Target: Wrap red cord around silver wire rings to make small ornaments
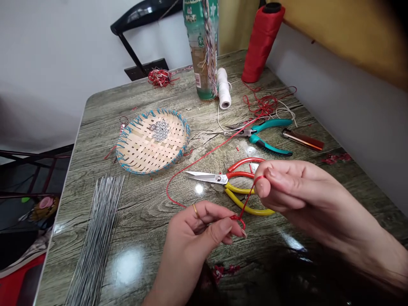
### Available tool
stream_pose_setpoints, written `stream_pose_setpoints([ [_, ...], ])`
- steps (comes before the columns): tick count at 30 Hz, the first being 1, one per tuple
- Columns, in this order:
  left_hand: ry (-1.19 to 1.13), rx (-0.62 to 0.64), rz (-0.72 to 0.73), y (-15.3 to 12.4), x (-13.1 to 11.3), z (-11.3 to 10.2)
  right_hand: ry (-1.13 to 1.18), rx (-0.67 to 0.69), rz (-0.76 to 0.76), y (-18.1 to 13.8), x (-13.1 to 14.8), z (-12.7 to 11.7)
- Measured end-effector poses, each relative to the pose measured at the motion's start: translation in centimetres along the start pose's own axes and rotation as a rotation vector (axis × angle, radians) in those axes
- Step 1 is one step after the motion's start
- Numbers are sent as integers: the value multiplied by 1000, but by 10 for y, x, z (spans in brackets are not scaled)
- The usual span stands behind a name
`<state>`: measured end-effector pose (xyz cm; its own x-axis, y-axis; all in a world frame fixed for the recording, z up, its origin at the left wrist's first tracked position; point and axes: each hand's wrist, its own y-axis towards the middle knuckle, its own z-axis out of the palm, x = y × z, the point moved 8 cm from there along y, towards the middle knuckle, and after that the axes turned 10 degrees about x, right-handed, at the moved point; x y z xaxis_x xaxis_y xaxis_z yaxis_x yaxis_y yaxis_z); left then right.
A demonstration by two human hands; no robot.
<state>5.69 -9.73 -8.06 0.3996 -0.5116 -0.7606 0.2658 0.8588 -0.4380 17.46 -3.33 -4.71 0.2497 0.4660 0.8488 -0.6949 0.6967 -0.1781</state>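
Thin red cord (247, 200) stretches between my two hands. My left hand (200, 236), with a ring on one finger, pinches the cord where it forms a small loop and knot. Higher up and to the right, my right hand (293, 187) grips the cord's other stretch between thumb and forefinger. From the left hand a long strand curves back across the table toward a red tangle (266, 104). Just behind my hands lie scissors (219, 178) with one red and one yellow handle, partly hidden by the right hand.
A bundle of thin metal wires (102, 229) lies at left. Behind it sits a shallow woven basket (143, 148). Teal-handled pliers (255, 131) and a lighter (302, 139) lie at right. A green bottle (199, 55), white thread spool (223, 87) and red spool (264, 42) stand at the back.
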Motion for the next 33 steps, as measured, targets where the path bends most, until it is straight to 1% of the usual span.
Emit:
stream_pose_setpoints([
  [3, -77, 41, -42, -1, 0, 3, 39, 14, 15, 2, -3, 1],
  [5, -86, 48, -60, -2, 0, 4, 38, 16, 29, 4, -4, 1],
  [7, -52, 16, -70, -3, 1, 0, -2, 2, 54, 5, -6, -3],
  [8, -24, -3, -63, -3, 0, -2, -60, -9, 70, 6, -7, -5],
  [9, 8, -23, -45, -2, 0, -4, -159, -27, 88, 7, -7, -8],
  [10, 40, -45, -15, -2, -2, -6, -309, -59, 98, 7, -5, -12],
  [11, 70, -68, 22, -2, -5, -7, -509, -120, 80, 6, 0, -17],
  [12, 96, -91, 59, -2, -7, -8, -743, -209, 35, 3, 9, -20],
  [14, 133, -132, 121, -3, -12, -10, -1159, -393, -139, -6, 32, -15],
  [15, 143, -147, 145, -4, -14, -10, -1286, -432, -233, -11, 40, -6],
  [16, 149, -157, 168, -5, -16, -10, -1338, -411, -320, -15, 43, 4],
  [17, 156, -166, 192, -6, -18, -10, -1332, -326, -367, -16, 42, 14],
  [18, 163, -173, 221, -7, -20, -10, -1296, -209, -378, -15, 39, 24],
  [20, 179, -188, 286, -9, -25, -11, -1214, -54, -336, -14, 31, 36],
  [21, 188, -191, 317, -9, -27, -12, -1180, -17, -293, -13, 27, 38],
  [23, 204, -194, 364, -10, -31, -13, -1123, 2, -211, -10, 21, 38],
  [26, 229, -202, 402, -10, -36, -15, -1059, 0, -176, -8, 16, 35],
  [30, 228, -199, 401, -10, -36, -15, -1017, 10, -229, -8, 14, 35],
  [33, 248, -246, 412, -13, -37, -14, -1012, -30, -272, -10, 15, 34],
])
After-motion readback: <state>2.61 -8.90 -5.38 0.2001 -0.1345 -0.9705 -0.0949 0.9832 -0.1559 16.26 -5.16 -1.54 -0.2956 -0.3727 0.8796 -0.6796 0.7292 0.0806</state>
